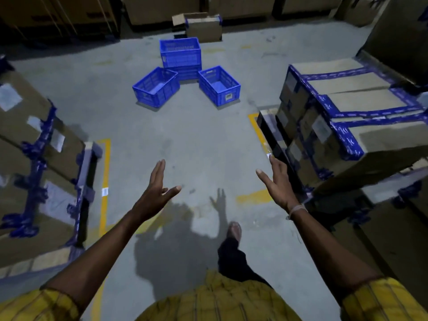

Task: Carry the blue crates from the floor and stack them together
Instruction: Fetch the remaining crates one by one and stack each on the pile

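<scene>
Left hand (pixel 158 190) and right hand (pixel 276 181) outstretched, fingers spread, holding nothing. Blue slatted plastic crates well ahead on grey concrete floor (pixel 196 140): two-high stack (pixel 181 57), flanked by left crate (pixel 155 86) and right crate (pixel 219 85).

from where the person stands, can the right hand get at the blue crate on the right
Probably not yet: the right hand is open and empty, with bare floor between it and the right crate. Nothing blocks the path.

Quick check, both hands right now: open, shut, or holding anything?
Left hand: open, fingers straight, holding nothing.
Right hand: open, fingers spread, holding nothing.
</scene>
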{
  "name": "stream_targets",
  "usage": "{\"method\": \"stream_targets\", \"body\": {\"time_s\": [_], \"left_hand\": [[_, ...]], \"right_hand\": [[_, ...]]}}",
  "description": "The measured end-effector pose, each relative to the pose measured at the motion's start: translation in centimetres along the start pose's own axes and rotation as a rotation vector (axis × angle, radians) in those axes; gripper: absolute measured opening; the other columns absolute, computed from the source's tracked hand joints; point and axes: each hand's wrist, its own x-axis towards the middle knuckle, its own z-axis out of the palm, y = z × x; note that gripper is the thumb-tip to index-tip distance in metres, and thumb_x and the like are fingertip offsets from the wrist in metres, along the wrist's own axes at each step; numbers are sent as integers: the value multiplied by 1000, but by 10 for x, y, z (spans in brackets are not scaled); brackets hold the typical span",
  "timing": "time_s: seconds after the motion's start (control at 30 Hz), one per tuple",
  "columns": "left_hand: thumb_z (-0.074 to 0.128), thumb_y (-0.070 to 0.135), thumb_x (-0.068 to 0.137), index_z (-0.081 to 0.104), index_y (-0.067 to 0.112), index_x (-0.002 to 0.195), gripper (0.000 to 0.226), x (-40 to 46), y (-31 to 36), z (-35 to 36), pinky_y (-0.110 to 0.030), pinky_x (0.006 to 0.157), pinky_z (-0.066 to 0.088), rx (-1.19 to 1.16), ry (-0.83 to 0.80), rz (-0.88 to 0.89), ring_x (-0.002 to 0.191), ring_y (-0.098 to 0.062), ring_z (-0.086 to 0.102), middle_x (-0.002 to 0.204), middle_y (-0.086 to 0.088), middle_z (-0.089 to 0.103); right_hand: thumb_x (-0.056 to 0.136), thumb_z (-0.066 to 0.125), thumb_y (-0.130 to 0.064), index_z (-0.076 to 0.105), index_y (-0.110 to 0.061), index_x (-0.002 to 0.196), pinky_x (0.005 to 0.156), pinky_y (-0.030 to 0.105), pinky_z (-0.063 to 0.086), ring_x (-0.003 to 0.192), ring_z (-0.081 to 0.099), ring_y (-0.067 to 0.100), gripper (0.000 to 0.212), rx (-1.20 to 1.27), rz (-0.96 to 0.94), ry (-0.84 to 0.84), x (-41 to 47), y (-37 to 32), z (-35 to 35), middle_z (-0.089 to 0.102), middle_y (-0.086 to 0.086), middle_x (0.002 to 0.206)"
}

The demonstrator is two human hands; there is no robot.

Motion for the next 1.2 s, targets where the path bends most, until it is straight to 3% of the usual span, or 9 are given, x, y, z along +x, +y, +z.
{"method": "stream_targets", "body": {"time_s": [0.23, 0.4, 0.63, 0.7, 0.83, 0.97, 1.03, 1.1, 1.2], "left_hand": [[61, 79, 78, -1, 45, 159, 108, 176, -16, -13, -45, 112, 46, -42, 59, -67, 153, 2, 10, 162, 32, -9], [63, 75, 81, 0, 56, 155, 99, 290, -14, -42, -41, 112, 45, -45, 104, -60, 143, 22, 11, 162, 35, -9], [65, 75, 78, -1, 62, 152, 100, 422, -33, -71, -39, 111, 46, -126, 214, -119, 147, 16, 11, 161, 38, -9], [66, 75, 77, 0, 60, 152, 101, 464, -47, -80, -39, 112, 46, -142, 221, -131, 146, 18, 12, 161, 37, -9], [67, 72, 79, -1, 59, 153, 101, 563, -73, -109, -36, 111, 44, -152, 226, -146, 145, 19, 12, 162, 35, -8], [70, 53, 85, 1, 49, 157, 100, 673, -100, -148, -39, 112, 46, -164, 247, -148, 152, 1, 16, 165, 28, -5], [70, 51, 84, 1, 46, 158, 101, 728, -107, -169, -38, 110, 47, -174, 232, -181, 153, -5, 17, 165, 26, -2], [71, 52, 85, 0, 52, 156, 100, 784, -109, -193, -40, 111, 47, -155, 194, -145, 152, -3, 17, 165, 24, 0], [70, 57, 86, -4, 66, 149, 97, 863, -111, -226, -35, 110, 46, -77, 106, -104, 152, 1, 14, 166, 24, -2]], "right_hand": [[98, 51, -56, 15, -37, 158, 118, 50, 30, 150, 27, 20, 74, 100, 40, -85, 199, -1, -3, 10, -9, 166], [90, 52, -68, 19, -44, 156, 114, 55, 36, 147, 32, 17, 77, 148, 71, -146, 337, -26, -11, 13, -14, 165], [81, 53, -79, 25, -45, 153, 114, 51, 38, 127, 38, 2, 85, 128, 36, -187, 511, -66, 2, 23, -28, 152], [78, 52, -83, 25, -47, 153, 114, 51, 38, 125, 39, 2, 88, 116, 39, -192, 560, -73, 11, 25, -24, 152], [83, 51, -79, 25, -44, 153, 110, 52, 42, 126, 48, 12, 83, 84, 32, -180, 664, -86, 35, 31, -18, 145], [89, 54, -67, 27, -37, 155, 107, 52, 46, 127, 51, 19, 77, 61, 30, -147, 768, -105, 64, 32, -7, 151], [91, 54, -65, 27, -35, 155, 107, 46, 45, 127, 52, 19, 76, 59, 58, -134, 815, -120, 73, 31, -7, 152], [92, 55, -63, 26, -35, 156, 104, 36, 43, 126, 52, 19, 75, 54, 20, -104, 863, -136, 82, 32, -10, 149], [92, 55, -61, 26, -35, 156, 102, 35, 44, 124, 53, 19, 75, 84, 53, -72, 929, -156, 91, 34, -11, 142]]}}
